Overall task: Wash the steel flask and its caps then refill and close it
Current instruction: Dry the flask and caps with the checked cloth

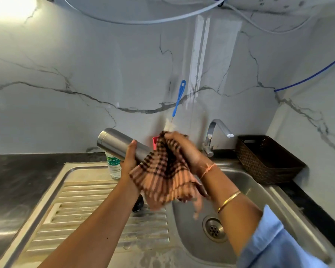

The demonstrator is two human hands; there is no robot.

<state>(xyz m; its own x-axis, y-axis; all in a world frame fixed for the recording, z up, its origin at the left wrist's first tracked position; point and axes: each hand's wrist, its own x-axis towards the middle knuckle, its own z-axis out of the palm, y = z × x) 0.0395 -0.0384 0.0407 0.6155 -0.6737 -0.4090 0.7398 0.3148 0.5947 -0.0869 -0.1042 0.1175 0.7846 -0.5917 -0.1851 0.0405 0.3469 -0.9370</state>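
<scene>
Fingers of the left hand wrap the brushed-steel cylindrical flask; the right hand grips a checked cloth.

You have one sink before you; count everything else from it. Above it are one flask, one cloth and two hands, your left hand and right hand. Your right wrist, also above it, carries one thread and one bangle. Behind it stand one tap and one brush. On its drainboard are one bottle and one dark cap, half hidden. Right of it sits one basket. In it is one drain.
</scene>
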